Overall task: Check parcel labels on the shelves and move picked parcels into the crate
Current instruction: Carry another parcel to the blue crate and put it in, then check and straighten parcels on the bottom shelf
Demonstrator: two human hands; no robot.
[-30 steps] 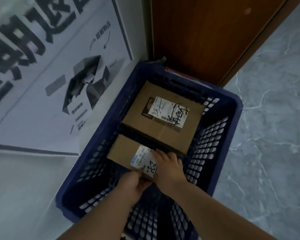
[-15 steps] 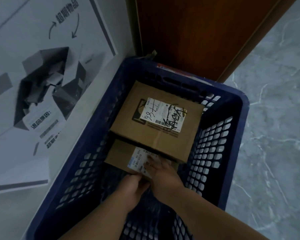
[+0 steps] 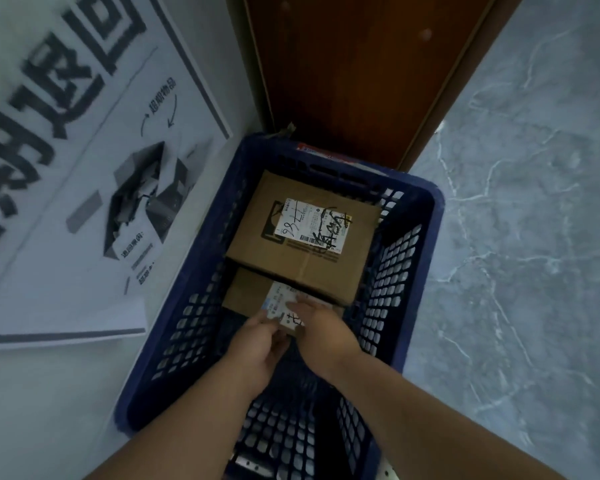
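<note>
Two bare forearms come in from the bottom, both reaching down into 1 dark blue crate w/ lattice sides. Left hand and right hand sit close together, both gripping the near end of the small parcel: left fingers curl on its near edge, right hand lies flat over its white label. The parcel is low in the crate, roughly mid-floor, its far edge tucked right up against, maybe slightly under, the big parcel. Can't tell if it's resting on the bottom yet.

So 2 cardboard parcels total, 1 label each. The big one fills the far half of the crate, and its label has handwritten marker scrawl + a barcode.

Outside the crate: 1 large white poster w/ black characters on the left, 1 brown wooden door behind, grey marbled floor on the right.
</note>
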